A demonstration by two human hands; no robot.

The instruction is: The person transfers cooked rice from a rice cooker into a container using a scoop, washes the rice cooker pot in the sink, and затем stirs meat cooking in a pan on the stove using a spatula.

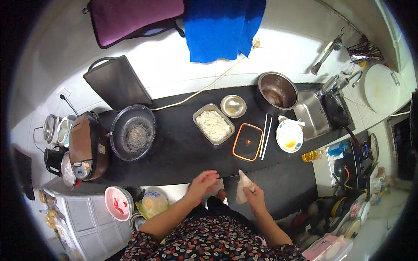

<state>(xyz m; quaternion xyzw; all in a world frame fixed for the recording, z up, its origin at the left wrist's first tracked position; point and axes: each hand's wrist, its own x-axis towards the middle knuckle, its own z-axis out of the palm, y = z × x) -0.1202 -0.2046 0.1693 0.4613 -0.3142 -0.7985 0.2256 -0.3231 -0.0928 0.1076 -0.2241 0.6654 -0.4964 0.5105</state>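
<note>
My right hand (pixel 255 199) grips a crumpled pale cloth (pixel 244 187) in front of the counter's near edge. Held in the air to the left, my left hand (pixel 203 185) has its fingers apart and nothing in them. Beyond the hands, a metal container of white rice (pixel 213 126) sits on the black countertop (pixel 176 153). A clear lid with an orange rim (pixel 247 160) lies to its right, with a pair of white chopsticks (pixel 266 137) alongside. Behind these stands a small metal bowl (pixel 233 106) with a little yellowish residue.
A rice cooker (pixel 93 146) and a black pan (pixel 133 133) stand at the left. On the right are a metal inner pot (pixel 277 91), a stained white bowl (pixel 289 137) and the sink (pixel 312 114). A lit gas stove (pixel 365 148) lies farther right.
</note>
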